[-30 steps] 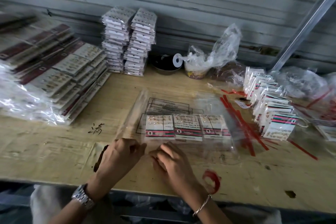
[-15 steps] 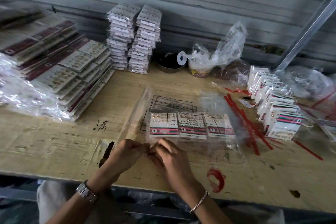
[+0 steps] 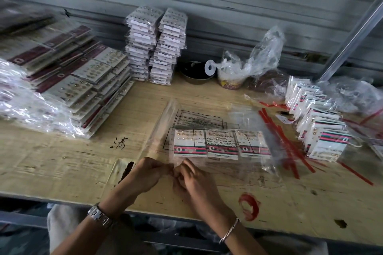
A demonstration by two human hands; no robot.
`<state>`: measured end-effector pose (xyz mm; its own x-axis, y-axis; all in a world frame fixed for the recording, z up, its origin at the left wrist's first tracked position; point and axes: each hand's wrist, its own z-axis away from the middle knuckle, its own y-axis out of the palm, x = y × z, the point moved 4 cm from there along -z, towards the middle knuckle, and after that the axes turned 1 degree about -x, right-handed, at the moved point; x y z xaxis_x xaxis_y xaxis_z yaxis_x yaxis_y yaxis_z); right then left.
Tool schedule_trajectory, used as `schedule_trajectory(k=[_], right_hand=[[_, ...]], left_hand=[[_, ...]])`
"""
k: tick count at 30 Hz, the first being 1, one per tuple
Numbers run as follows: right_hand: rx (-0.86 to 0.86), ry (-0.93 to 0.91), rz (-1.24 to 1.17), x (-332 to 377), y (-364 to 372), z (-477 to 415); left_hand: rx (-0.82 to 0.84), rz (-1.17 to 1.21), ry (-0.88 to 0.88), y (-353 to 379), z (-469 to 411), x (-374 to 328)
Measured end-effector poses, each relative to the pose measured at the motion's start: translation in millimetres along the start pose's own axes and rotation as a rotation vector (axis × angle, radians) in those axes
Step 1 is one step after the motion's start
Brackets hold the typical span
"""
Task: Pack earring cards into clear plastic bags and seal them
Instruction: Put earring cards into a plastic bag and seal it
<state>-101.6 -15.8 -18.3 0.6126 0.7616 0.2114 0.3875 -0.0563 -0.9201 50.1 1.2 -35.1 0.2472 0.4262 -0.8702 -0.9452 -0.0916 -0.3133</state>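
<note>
A clear plastic bag [image 3: 226,170] lies flat on the wooden table [image 3: 62,163] in front of me. Inside it three earring cards [image 3: 221,144] with red and green stripes lie side by side. My left hand [image 3: 148,174] and my right hand [image 3: 191,180] meet at the bag's near left corner. Both pinch the bag's edge with curled fingers. More empty clear bags with printed warning text [image 3: 199,119] lie under and behind it.
Loose red sealing strips [image 3: 284,141] lie to the right. A row of bagged striped cards [image 3: 319,124] stands at far right. Two tall card stacks [image 3: 157,45] stand at the wall, wide packed stacks [image 3: 68,76] at left, a dark bowl [image 3: 195,73] and crumpled plastic [image 3: 250,64] behind.
My two hands have drawn together at the bag's near corner. The bag and its cards have stayed where they were.
</note>
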Motion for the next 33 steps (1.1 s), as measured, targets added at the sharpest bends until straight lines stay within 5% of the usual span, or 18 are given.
schedule_trajectory(k=[5,20,33], right_hand=[[-0.06,0.041,-0.244,0,-11,-1],[0.053,0.076,-0.184,-7,-6,-7],[-0.139,0.052,-0.232,6,-15,-7]], left_hand=[[-0.059,-0.118,0.112,-2,-3,2],[-0.074,-0.402,0.374,1,-6,14],[-0.129,-0.242,0.147,-1,-11,11]])
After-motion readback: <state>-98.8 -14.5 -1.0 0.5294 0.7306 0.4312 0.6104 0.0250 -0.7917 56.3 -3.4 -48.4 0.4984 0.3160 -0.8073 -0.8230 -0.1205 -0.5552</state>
